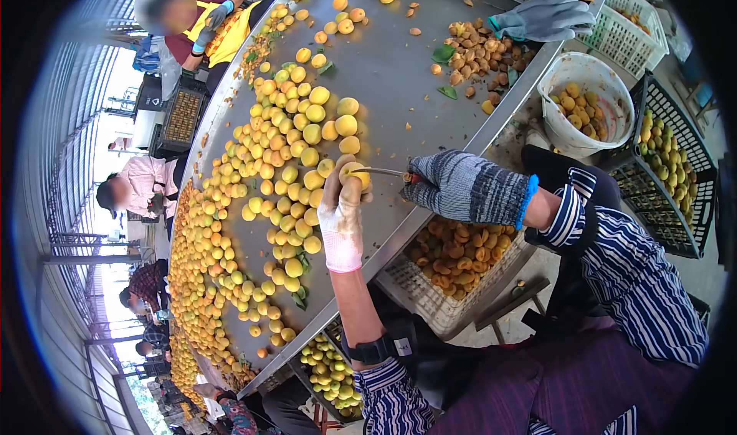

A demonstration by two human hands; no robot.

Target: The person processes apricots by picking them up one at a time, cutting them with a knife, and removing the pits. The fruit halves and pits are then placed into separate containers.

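In a stained white glove, my left hand (343, 212) holds a yellow apricot (354, 176) above the metal table (384, 74). My right hand (453, 186), in a grey knitted glove with a blue cuff, grips a thin knife (384, 172) whose blade reaches the apricot. Many whole apricots (269, 159) are spread to the left of my hands. A pile of brown pits (480, 51) with a few green leaves lies farther up, beside a grey glove (545, 17). Halved apricots (461, 255) fill a crate (430, 301) below the table edge.
At the right stand a white bucket (587, 74) with fruit, a black crate (683, 128) of greenish fruit and a white crate (633, 24). Another crate of green fruit (330, 366) is below the table. Several people, one in a yellow apron (230, 40), are along the far side.
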